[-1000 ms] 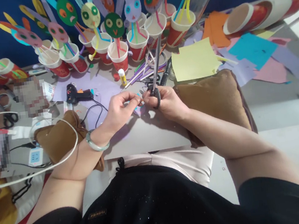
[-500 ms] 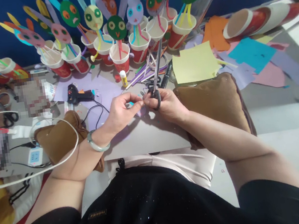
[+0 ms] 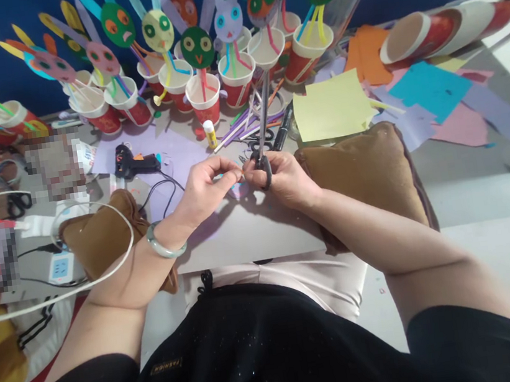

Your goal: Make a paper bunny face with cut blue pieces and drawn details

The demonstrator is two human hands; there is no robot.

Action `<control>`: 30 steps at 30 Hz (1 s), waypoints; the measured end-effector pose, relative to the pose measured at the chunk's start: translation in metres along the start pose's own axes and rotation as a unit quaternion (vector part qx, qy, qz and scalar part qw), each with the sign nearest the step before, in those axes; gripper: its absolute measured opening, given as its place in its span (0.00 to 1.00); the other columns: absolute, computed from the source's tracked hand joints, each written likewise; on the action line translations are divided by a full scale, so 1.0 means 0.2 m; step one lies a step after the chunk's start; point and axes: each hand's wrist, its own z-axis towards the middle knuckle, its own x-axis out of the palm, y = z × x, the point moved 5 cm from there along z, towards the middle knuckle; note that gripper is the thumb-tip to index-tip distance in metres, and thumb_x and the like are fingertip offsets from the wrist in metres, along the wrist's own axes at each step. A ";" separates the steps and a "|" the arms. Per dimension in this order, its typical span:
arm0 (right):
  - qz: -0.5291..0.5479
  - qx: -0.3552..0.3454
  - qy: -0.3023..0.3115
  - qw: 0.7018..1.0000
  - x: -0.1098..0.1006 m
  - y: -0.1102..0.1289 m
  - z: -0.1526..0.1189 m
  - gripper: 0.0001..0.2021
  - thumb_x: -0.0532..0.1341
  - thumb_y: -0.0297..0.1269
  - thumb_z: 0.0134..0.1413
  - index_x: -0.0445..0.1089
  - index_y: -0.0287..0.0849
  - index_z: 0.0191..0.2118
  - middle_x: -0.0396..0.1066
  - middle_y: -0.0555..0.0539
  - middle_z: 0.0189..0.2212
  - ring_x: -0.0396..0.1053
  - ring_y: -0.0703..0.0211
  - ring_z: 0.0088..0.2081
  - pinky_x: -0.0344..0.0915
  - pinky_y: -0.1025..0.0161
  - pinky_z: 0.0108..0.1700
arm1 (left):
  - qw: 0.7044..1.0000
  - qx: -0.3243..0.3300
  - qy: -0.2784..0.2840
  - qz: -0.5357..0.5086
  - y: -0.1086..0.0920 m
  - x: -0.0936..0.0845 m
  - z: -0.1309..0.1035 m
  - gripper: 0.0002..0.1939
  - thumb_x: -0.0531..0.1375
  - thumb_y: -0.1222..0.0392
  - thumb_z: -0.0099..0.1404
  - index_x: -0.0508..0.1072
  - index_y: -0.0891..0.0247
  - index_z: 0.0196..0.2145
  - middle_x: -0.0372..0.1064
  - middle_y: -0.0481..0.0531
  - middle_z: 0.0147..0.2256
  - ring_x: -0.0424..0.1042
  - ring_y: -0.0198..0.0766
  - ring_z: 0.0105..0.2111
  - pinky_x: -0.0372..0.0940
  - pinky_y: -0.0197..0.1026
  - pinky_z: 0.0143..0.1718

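Pinching a tiny orange scrap (image 3: 242,173) between thumb and forefinger, our left hand (image 3: 210,187) nearly meets our right hand (image 3: 288,177), whose fingers curl around the black handles of the scissors (image 3: 264,168). The scrap is just left of the scissors, too small for us to tell its shape. The long metal blades point away from us. Just left of the scissors, a round purple-and-blue piece (image 3: 239,190) lies partly hidden beneath our hands. Farther left are a glue stick (image 3: 210,135) and a black plastic glue gun (image 3: 136,163); to the right lie a flat yellow sheet (image 3: 335,105) and a plump brown cushion (image 3: 363,176). Beyond the scissors, red-and-white paper cups (image 3: 206,102) hold bent coloured straws (image 3: 229,63) topped with flat, long-eared paper faces (image 3: 197,47). Far right, a cup stack (image 3: 441,33) lies on its side.
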 end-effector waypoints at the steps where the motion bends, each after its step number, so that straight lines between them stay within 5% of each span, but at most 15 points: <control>1: -0.003 0.000 -0.005 1.000 0.00 0.00 0.00 0.18 0.76 0.49 0.44 0.74 0.41 0.27 0.69 0.53 0.22 0.63 0.66 0.25 0.64 0.64 0.30 | 1.000 0.002 0.004 0.004 0.00 0.00 0.00 0.03 0.65 0.60 0.58 0.76 0.61 0.28 0.76 0.47 0.28 0.72 0.33 0.30 0.69 0.37 0.37; 14: -0.029 -0.011 -0.016 0.999 -0.01 0.00 0.01 0.18 0.77 0.49 0.42 0.74 0.41 0.28 0.72 0.52 0.24 0.64 0.65 0.26 0.64 0.65 0.31 | 0.992 0.052 0.017 0.117 -0.02 -0.01 0.00 0.04 0.65 0.61 0.61 0.77 0.61 0.29 0.77 0.49 0.28 0.73 0.36 0.29 0.67 0.38 0.33; 30: -0.033 -0.007 -0.003 0.999 -0.01 0.01 0.00 0.21 0.77 0.52 0.42 0.73 0.41 0.27 0.69 0.53 0.23 0.62 0.66 0.25 0.62 0.65 0.29 | 0.990 0.063 0.011 0.122 -0.02 -0.01 -0.01 0.05 0.64 0.61 0.63 0.77 0.61 0.29 0.76 0.49 0.28 0.73 0.36 0.30 0.66 0.38 0.32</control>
